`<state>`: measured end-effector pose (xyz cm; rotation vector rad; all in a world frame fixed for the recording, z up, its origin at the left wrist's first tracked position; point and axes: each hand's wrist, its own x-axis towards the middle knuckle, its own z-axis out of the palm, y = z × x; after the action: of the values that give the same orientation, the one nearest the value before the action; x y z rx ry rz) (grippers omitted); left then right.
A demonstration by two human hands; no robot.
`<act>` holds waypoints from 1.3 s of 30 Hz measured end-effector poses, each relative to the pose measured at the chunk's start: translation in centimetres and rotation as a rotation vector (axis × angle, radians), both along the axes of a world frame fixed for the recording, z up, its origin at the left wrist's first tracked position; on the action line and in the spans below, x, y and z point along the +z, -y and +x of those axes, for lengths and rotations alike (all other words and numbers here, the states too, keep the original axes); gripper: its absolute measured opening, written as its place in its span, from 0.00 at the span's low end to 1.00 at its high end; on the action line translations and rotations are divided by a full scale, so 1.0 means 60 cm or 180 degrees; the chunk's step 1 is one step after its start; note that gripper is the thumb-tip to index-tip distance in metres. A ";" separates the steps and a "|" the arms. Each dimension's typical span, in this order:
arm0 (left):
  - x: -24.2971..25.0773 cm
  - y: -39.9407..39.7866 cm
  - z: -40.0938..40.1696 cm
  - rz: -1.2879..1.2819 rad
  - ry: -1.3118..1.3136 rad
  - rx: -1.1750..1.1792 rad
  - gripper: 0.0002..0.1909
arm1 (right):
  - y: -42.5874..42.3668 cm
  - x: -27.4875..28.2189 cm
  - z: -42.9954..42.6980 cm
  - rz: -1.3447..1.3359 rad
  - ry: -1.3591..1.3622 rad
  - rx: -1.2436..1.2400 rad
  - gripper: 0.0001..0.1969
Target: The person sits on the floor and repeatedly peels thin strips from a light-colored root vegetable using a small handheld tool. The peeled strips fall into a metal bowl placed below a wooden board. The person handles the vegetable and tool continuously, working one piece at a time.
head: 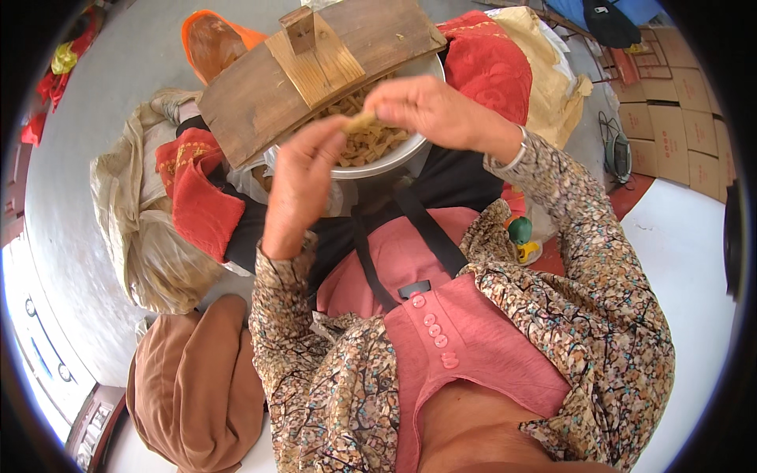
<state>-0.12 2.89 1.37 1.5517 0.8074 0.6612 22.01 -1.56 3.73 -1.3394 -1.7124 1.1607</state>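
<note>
Between the fingertips of both hands is a small yellowish-brown piece (359, 122), held above a round metal basin (378, 170). My left hand (307, 171) grips one end and my right hand (420, 112), with a bracelet at its wrist, grips the other. Many similar brown strips (369, 145) lie in the basin. A dark wooden board (242, 112) rests across the basin's far side, bearing a paler wooden plate (316, 71) with a small upright block. The board hides part of the basin. Both hands are slightly blurred.
An orange container (216, 44) stands beyond the board. Red towels (207, 207) lie over both legs. Pale plastic sacks (142, 236) are at the left, above a brown cloth (195, 384). A tan sack (544, 77) is at the right; cardboard boxes (668, 130) are stacked at the far right.
</note>
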 end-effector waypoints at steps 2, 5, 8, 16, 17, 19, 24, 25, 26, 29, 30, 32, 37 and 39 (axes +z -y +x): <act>-0.002 -0.046 -0.001 0.0222 -0.0049 0.0196 0.12 | -0.035 0.000 -0.002 0.0142 -0.0036 -0.0425 0.08; -0.005 -0.100 0.011 0.0099 -0.0020 0.0302 0.12 | -0.079 -0.014 -0.002 0.0339 0.0144 -0.0832 0.07; -0.022 -0.130 0.027 0.0016 0.0046 0.0418 0.10 | -0.112 -0.048 0.007 0.0658 0.0271 -0.0824 0.07; -0.083 -0.161 0.052 0.0814 -0.0374 0.0774 0.07 | -0.127 -0.072 0.001 0.0740 0.0558 -0.0948 0.07; -0.092 -0.163 0.055 0.1139 -0.0553 0.0846 0.07 | -0.130 -0.092 0.006 0.1013 0.0771 -0.0943 0.06; -0.073 -0.163 0.046 0.1442 -0.1277 0.1068 0.09 | -0.134 -0.090 0.016 0.1431 0.1141 -0.0862 0.06; -0.050 -0.099 0.014 -0.0034 -0.0241 0.0777 0.08 | -0.080 -0.037 -0.027 0.2463 0.1836 -0.0774 0.06; -0.045 -0.081 0.018 -0.0550 0.0223 0.0645 0.08 | -0.071 -0.024 -0.043 0.2658 0.1853 -0.0819 0.07; -0.037 -0.066 0.025 -0.1056 0.0438 0.0486 0.08 | -0.065 -0.020 -0.063 0.2940 0.1882 -0.0887 0.07; -0.014 -0.011 0.041 -0.2095 0.1323 0.0354 0.09 | -0.062 -0.017 -0.074 0.2317 0.2023 -0.0623 0.08; 0.004 0.005 0.046 -0.2247 0.1257 0.0222 0.11 | -0.071 -0.019 -0.067 0.2378 0.2087 -0.0664 0.11; 0.002 0.026 0.027 -0.2159 0.0730 -0.0256 0.12 | -0.072 -0.016 -0.053 0.2312 0.2014 -0.0804 0.13; 0.003 0.014 -0.019 0.1119 -0.0897 0.0298 0.11 | -0.026 -0.026 -0.028 0.1047 0.1636 -0.0107 0.16; 0.028 -0.005 -0.020 0.1485 -0.1223 0.0423 0.09 | 0.021 -0.020 -0.049 0.0153 0.0996 0.0686 0.11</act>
<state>-1.30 3.17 3.06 2.1032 1.1036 0.6894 19.09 -2.81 2.51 -1.3897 -2.1389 1.0582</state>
